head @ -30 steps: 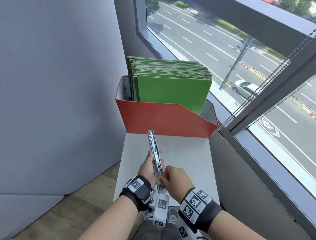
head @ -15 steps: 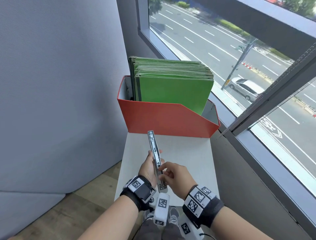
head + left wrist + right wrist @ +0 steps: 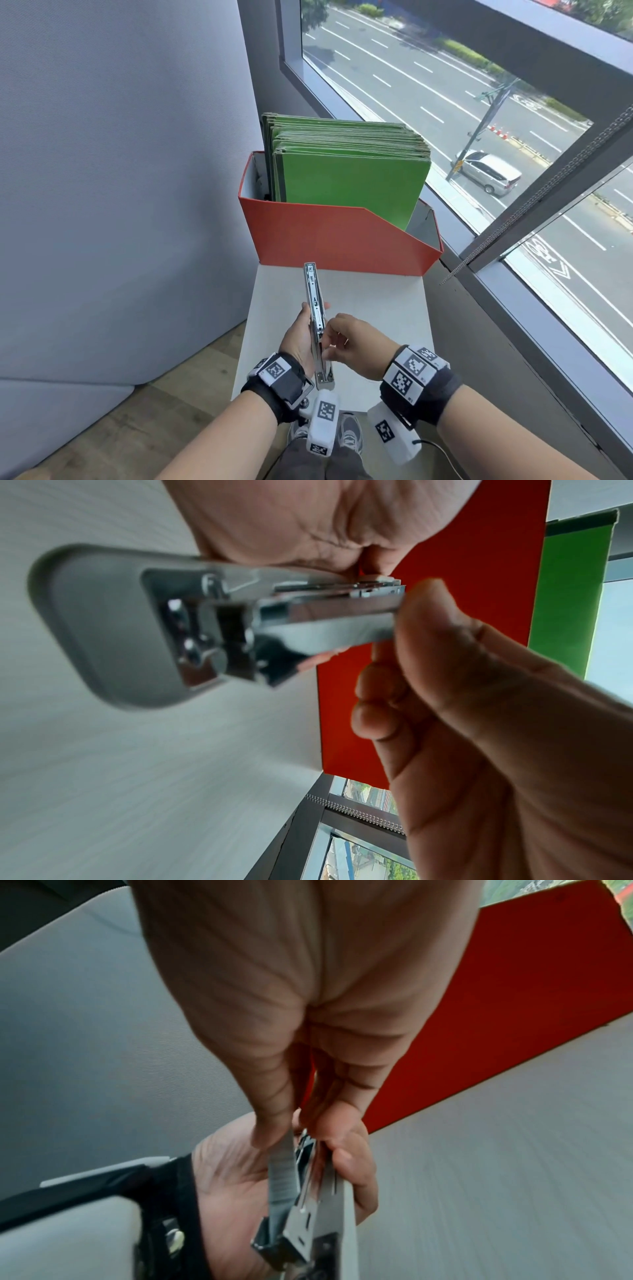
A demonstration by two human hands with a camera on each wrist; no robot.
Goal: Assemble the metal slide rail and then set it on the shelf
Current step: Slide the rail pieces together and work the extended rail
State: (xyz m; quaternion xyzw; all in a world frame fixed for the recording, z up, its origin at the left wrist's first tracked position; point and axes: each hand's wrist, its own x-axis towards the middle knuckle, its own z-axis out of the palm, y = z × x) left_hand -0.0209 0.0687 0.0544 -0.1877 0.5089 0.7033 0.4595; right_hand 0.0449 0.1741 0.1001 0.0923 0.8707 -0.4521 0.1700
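Head view, slide rail gripped between both hands

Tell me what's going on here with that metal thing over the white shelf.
A person is putting together a metal slide rail, held above a white shelf. The left hand grips the rail from the side while the right hand pinches its near end, working the inner piece. The rail is not yet set down. Behind it on the shelf stands a red box filled with green folders, beside a window.
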